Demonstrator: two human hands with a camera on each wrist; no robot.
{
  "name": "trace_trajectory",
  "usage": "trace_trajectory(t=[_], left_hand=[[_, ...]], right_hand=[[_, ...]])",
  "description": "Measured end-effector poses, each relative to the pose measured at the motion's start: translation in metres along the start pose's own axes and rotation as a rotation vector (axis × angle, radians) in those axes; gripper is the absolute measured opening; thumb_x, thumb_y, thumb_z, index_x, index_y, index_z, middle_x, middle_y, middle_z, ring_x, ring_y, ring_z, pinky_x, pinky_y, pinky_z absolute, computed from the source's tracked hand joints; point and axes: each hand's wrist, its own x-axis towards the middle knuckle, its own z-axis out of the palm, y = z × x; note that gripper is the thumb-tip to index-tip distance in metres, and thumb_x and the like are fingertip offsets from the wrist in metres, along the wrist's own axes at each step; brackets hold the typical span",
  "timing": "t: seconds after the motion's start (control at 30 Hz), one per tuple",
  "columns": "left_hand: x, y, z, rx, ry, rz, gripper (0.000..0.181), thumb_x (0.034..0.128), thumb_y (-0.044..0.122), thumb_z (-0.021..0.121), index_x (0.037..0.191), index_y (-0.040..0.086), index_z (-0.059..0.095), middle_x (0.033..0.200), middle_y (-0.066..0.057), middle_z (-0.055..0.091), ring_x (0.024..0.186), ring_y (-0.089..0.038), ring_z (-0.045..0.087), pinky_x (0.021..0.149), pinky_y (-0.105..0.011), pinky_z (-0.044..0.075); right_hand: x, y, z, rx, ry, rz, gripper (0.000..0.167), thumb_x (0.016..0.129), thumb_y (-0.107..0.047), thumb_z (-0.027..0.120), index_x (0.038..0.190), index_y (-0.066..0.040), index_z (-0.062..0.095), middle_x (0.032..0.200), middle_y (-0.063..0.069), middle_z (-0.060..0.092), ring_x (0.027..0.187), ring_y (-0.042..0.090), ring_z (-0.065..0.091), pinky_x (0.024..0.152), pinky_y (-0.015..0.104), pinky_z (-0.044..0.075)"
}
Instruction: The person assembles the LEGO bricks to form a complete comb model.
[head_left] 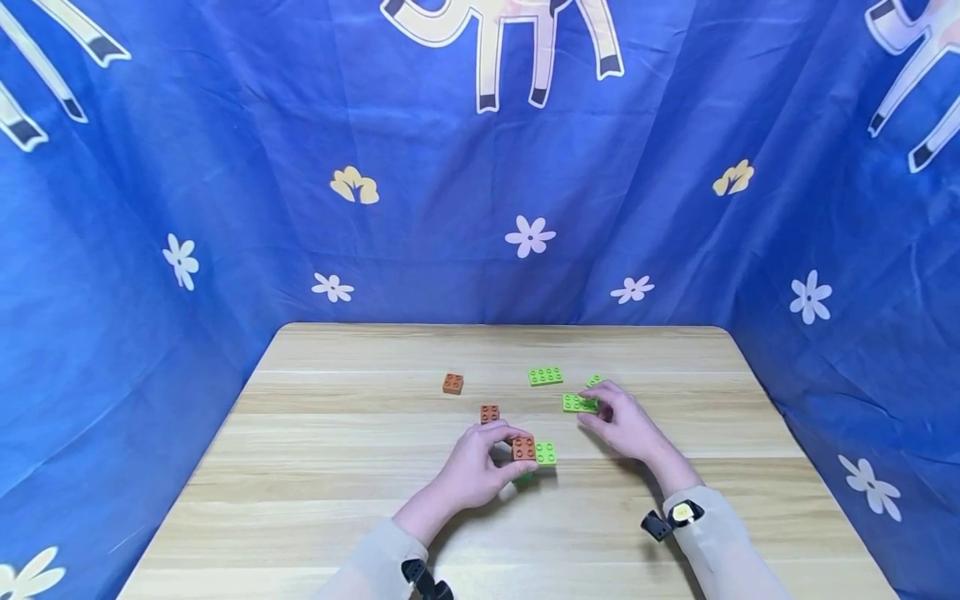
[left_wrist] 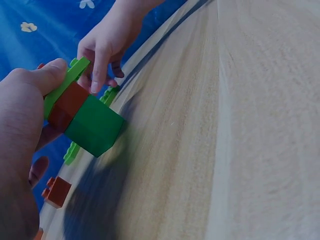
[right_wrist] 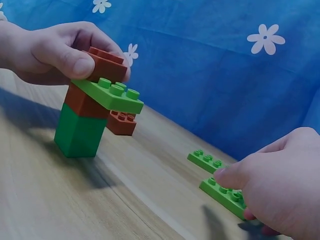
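Note:
My left hand (head_left: 480, 471) grips a small stack near its top, thumb and fingers on the upper brown brick (right_wrist: 107, 65). Under that brick lies a light green plate (right_wrist: 117, 97) that juts out to one side, then another brown brick (right_wrist: 85, 100), with a dark green block (right_wrist: 80, 130) lowest. Whether this block touches the table is hard to tell. Farther right, my right hand (head_left: 618, 421) has its thumb and fingers around one end of a studded light green plate (head_left: 573, 403), pinching it low at the tabletop. The fingers hide part of that plate.
Behind the right hand's plate lies another long light green plate (head_left: 545, 377), and a light green piece (head_left: 594, 381) sits partly behind the right fingers. Two loose brown bricks, one nearer (head_left: 490, 413) and one farther (head_left: 453, 383), rest on the wooden table (head_left: 315, 467). Blue cloth (head_left: 450, 183) encloses the back and sides.

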Motion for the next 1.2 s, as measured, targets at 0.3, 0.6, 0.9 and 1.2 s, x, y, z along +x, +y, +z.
trace_trajectory(t=[0.3, 0.6, 0.9, 1.2], left_hand=[[-0.001, 0.000, 0.001, -0.011, -0.004, -0.024, 0.046, 0.0888, 0.051, 0.083, 0.126, 0.024, 0.075, 0.111, 0.022, 0.068, 0.109, -0.010, 0.064, 0.105, -0.047, 0.047], [-0.001, 0.000, 0.000, -0.034, -0.008, -0.028, 0.046, 0.0886, 0.049, 0.084, 0.126, 0.023, 0.075, 0.112, 0.022, 0.068, 0.110, -0.010, 0.064, 0.106, -0.047, 0.047], [-0.001, 0.000, -0.001, -0.028, -0.006, -0.019, 0.046, 0.0893, 0.049, 0.083, 0.126, 0.023, 0.075, 0.111, 0.021, 0.068, 0.109, -0.009, 0.065, 0.105, -0.046, 0.048], [-0.001, -0.001, 0.000, -0.020, 0.000, -0.015, 0.045, 0.0893, 0.048, 0.083, 0.125, 0.022, 0.075, 0.113, 0.020, 0.069, 0.111, -0.010, 0.065, 0.107, -0.047, 0.046]], right_hand=[[0.003, 0.004, 0.001, -0.027, -0.006, 0.025, 0.046, 0.094, -0.014, 0.083, 0.134, 0.001, 0.068, 0.122, 0.009, 0.066, 0.082, 0.016, 0.057, 0.070, 0.030, 0.052], [0.005, 0.009, 0.003, -0.060, -0.005, 0.049, 0.045, 0.094, -0.015, 0.082, 0.134, 0.000, 0.068, 0.121, 0.006, 0.066, 0.080, 0.014, 0.056, 0.069, 0.029, 0.051], [0.008, 0.008, 0.006, -0.115, -0.004, 0.047, 0.043, 0.094, -0.015, 0.083, 0.132, -0.001, 0.069, 0.117, 0.004, 0.066, 0.079, 0.012, 0.056, 0.069, 0.029, 0.051], [0.009, 0.009, 0.011, -0.200, -0.004, 0.064, 0.046, 0.095, -0.020, 0.083, 0.133, 0.001, 0.069, 0.109, 0.004, 0.063, 0.083, 0.015, 0.056, 0.074, 0.036, 0.051]])
